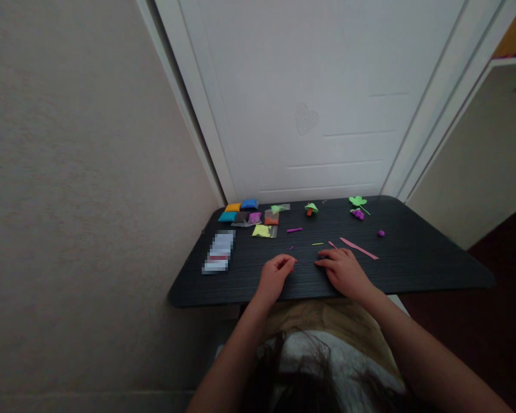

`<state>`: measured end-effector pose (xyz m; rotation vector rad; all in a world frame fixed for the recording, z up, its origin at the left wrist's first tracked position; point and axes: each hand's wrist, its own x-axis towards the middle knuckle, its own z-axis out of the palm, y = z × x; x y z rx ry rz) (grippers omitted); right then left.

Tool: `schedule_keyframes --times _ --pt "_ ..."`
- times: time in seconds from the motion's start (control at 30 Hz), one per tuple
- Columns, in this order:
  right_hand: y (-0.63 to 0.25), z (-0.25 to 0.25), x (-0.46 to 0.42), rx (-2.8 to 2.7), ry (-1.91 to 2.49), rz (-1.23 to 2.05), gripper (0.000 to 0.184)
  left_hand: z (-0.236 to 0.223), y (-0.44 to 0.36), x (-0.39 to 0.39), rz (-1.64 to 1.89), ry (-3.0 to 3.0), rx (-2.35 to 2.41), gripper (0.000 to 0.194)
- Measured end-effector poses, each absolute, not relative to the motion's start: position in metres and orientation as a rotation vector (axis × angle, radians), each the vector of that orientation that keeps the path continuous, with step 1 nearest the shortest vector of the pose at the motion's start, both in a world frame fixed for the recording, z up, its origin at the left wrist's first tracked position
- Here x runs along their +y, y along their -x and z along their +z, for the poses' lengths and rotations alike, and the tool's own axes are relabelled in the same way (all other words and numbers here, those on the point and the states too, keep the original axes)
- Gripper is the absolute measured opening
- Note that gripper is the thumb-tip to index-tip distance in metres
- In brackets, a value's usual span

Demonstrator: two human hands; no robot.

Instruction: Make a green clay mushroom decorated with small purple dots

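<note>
My left hand rests near the front edge of the table, thumb and forefinger pinched together; what sits between them, if anything, is too small to make out. Just right of its fingertips lies a tiny purple bit of clay. My right hand lies palm down on the table, fingers stretched out. Beyond it are a pink plastic clay knife, a smaller pink tool partly behind the fingers, and a thin yellow strip. A purple clay roll and a small purple piece lie farther back.
Several clay packets, including a yellow one and a blue one, lie at the back left of the dark table. A blurred-out phone-like object is at left. A green-capped mushroom, purple clump, green leaves and purple ball stand behind.
</note>
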<state>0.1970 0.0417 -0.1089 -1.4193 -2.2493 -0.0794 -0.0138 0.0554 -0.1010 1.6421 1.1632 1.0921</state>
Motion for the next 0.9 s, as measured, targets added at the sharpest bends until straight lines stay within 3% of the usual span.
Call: schedule_keyframes --times 0.6,0.9 --pt "-0.204 -0.103 0.054 -2.012 1.538 -0.223 0.019 -0.098 0.014 0.054 1.095 -1.645 1.166 0.028" --pt "-0.178 -0.07 0.09 -2.245 1.507 -0.484 0.034 -0.092 0.014 0.052 1.091 -1.652 1.16 0.026"
